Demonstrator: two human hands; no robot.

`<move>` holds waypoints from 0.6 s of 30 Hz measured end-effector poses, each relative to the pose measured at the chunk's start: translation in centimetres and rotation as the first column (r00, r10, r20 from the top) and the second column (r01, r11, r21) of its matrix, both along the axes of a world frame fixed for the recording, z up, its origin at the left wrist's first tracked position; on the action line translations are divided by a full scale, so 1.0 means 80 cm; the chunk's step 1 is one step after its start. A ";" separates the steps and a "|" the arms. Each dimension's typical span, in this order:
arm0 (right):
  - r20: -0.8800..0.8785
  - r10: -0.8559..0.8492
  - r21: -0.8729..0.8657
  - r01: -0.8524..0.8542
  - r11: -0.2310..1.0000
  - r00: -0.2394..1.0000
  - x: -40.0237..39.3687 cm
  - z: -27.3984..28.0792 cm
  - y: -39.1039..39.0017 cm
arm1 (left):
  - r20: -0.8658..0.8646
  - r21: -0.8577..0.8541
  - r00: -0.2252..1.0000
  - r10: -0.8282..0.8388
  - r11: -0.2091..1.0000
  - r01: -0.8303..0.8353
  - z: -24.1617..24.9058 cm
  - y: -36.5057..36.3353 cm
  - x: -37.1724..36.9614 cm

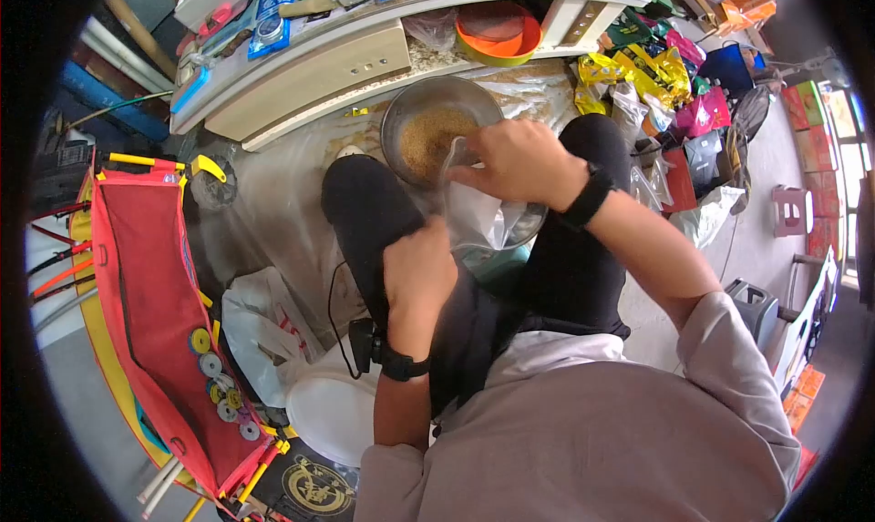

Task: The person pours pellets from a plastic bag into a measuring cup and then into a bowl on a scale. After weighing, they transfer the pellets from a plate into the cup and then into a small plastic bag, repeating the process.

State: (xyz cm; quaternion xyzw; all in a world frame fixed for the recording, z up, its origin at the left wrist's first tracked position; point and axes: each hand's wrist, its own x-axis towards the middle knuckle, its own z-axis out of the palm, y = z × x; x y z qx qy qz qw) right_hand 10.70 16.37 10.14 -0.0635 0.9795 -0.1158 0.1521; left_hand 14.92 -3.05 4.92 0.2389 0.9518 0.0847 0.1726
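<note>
1. At the far left we see a red bag (146, 276) with round tokens along its edge.
2. Our left hand (417, 271) rests on the knee, fingers curled — whether it grips something we cannot tell.
3. Our right hand (519, 162) grasps a clear plastic bag (483, 217) at the metal bowl (437, 135) of brown grains — between our knees.

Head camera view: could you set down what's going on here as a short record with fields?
Place: cluttered floor by a low shelf
Left hand: rests on the person's dark-trousered knee
Right hand: grips the clear plastic bag at the bowl's rim
Metal bowl: holds brown grains
Nearby: orange bowl on the shelf, red fabric rack at left, bright packets at right
</note>
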 end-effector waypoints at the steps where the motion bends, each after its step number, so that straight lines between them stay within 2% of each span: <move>1: -0.009 0.016 -0.003 -0.016 1.000 1.000 0.001 -0.008 -0.006 | 0.001 -0.001 1.000 0.009 1.000 -0.009 -0.001 0.000 0.000; 3: -0.013 0.042 -0.014 -0.042 0.999 0.999 0.004 -0.029 -0.010 | -0.008 -0.008 1.000 0.000 1.000 0.000 -0.006 -0.003 0.001; 5: -0.131 0.221 -0.076 -0.232 0.970 0.966 0.015 -0.053 0.010 | -0.004 -0.004 1.000 0.005 1.000 -0.005 -0.007 -0.006 0.002; 7: 0.026 0.286 0.111 -0.287 0.952 0.958 0.018 -0.038 0.024 | -0.003 0.008 1.000 0.009 1.000 -0.009 -0.008 -0.008 0.000; 10: -0.025 0.280 0.107 -0.276 0.955 0.960 0.027 -0.013 0.047 | 0.004 0.015 1.000 0.020 1.000 -0.020 -0.006 -0.008 0.000; 12: -0.140 0.127 -0.037 -0.133 0.990 0.982 0.032 -0.009 0.060 | -0.031 0.029 1.000 0.004 1.000 -0.003 -0.006 -0.007 -0.001; 13: -0.138 0.129 -0.035 -0.135 0.990 0.982 0.036 -0.015 0.067 | -0.029 0.031 1.000 0.006 1.000 -0.005 -0.006 -0.007 -0.001; 15: -0.261 0.107 -0.168 -0.155 0.974 0.959 0.044 -0.039 0.083 | -0.052 0.058 0.998 -0.021 0.998 0.024 -0.008 -0.007 -0.001; 16: -0.264 0.084 -0.207 -0.142 0.968 0.961 0.048 -0.047 0.088 | -0.050 0.056 0.999 -0.016 0.998 0.019 -0.009 -0.007 -0.001; 18: -0.276 0.092 -0.176 -0.144 0.974 0.957 0.052 -0.051 0.098 | -0.060 0.085 0.997 -0.043 0.995 0.048 -0.009 -0.007 0.000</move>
